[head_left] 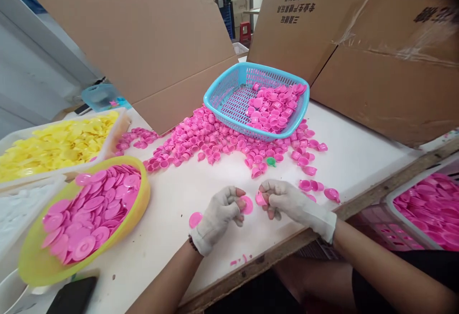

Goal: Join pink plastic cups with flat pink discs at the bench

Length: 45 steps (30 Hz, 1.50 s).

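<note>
My left hand, in a white glove with bare fingertips, pinches a small pink toy saucer by its edge. Close beside it, my right hand, gloved the same way, grips a small pink toy cup between thumb and fingers. Cup and saucer are near each other but apart, over the white tabletop. Another pink disc lies on the table by my left wrist. Loose pink cups are heaped beyond my hands, with one green cup among them.
A blue basket with pink cups rests on the heap. At left stand a yellow bowl of pink saucers and a tray of yellow pieces. Cardboard walls the back. A black phone lies front left; a pink-filled crate stands right.
</note>
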Each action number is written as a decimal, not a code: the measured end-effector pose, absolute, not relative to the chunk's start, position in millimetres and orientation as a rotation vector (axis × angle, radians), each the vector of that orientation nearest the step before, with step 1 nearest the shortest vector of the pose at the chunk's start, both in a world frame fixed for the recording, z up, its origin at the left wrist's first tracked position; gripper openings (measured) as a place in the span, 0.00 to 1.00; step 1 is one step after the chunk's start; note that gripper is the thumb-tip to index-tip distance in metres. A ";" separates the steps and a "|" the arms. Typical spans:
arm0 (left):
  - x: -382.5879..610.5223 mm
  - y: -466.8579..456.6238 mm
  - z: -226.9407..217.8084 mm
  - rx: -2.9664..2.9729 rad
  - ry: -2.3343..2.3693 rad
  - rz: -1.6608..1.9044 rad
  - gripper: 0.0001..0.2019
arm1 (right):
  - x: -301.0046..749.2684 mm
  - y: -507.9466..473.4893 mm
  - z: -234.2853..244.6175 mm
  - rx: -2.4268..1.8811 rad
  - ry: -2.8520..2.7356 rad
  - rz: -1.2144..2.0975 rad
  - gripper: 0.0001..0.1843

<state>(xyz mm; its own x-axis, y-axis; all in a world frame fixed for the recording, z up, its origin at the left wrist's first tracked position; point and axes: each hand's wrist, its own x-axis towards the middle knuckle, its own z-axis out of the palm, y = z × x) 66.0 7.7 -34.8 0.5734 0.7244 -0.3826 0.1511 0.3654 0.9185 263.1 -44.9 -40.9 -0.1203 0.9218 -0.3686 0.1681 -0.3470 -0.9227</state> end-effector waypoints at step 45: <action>75.1 -26.0 -58.5 2.494 0.663 0.543 0.08 | 259.7 -58.5 -48.4 -1.656 -1.264 1.626 0.03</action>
<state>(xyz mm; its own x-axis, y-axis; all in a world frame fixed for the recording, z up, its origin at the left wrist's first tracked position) 75.1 -26.0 -58.5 0.8020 0.5453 0.2439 0.3462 -0.7570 0.5541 259.7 -58.5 -48.4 -0.1404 0.8571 -0.4956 0.2685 -0.4489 -0.8523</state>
